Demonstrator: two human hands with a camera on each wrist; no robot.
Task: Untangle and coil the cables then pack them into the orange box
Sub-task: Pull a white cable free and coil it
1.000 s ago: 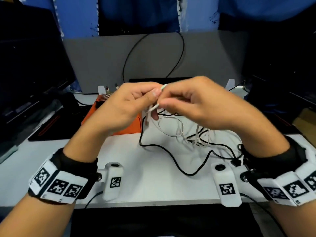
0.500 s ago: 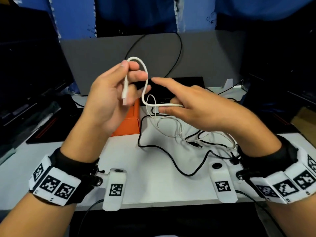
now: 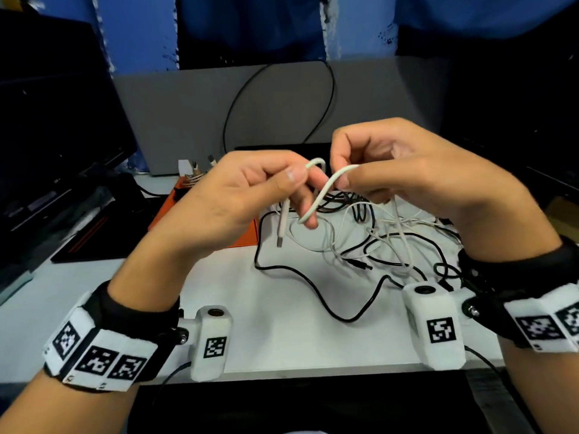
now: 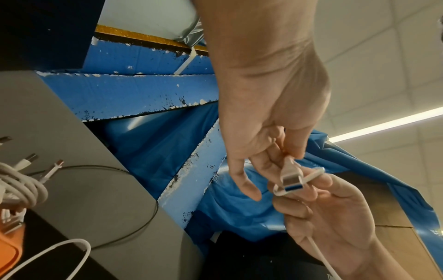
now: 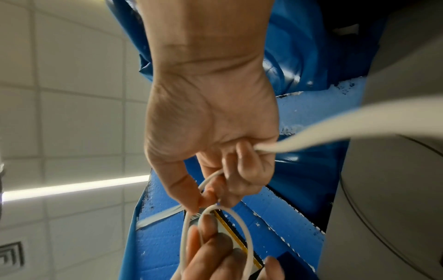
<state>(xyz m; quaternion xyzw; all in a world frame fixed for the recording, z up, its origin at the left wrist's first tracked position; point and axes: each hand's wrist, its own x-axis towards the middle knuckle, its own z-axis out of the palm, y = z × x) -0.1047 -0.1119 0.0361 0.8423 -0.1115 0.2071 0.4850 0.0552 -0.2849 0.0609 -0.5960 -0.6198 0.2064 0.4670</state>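
Both hands are raised above the desk with a white cable [image 3: 322,191] between them. My left hand [image 3: 250,195] pinches it near its USB plug [image 3: 281,233], which hangs down; the plug [image 4: 291,181] shows blue inside in the left wrist view. My right hand [image 3: 391,170] pinches the same cable [image 5: 239,223] a short loop further along. Below lies a tangle of white cables [image 3: 388,236] and a black cable [image 3: 341,314]. The orange box [image 3: 247,236] sits behind my left hand, mostly hidden.
A coiled cable with upright plugs [image 3: 194,177] stands at the box's far end; the coil [image 4: 21,187] also shows in the left wrist view. A grey panel [image 3: 282,108] backs the white desk [image 3: 282,339]. Dark equipment [image 3: 53,120] stands left. A black mat [image 3: 81,233] lies left of the box.
My left hand came down and toward the right hand, bringing the plug end lower. The right hand's fingers went from stretched out to pinching the cable, and the loop between the hands got smaller.
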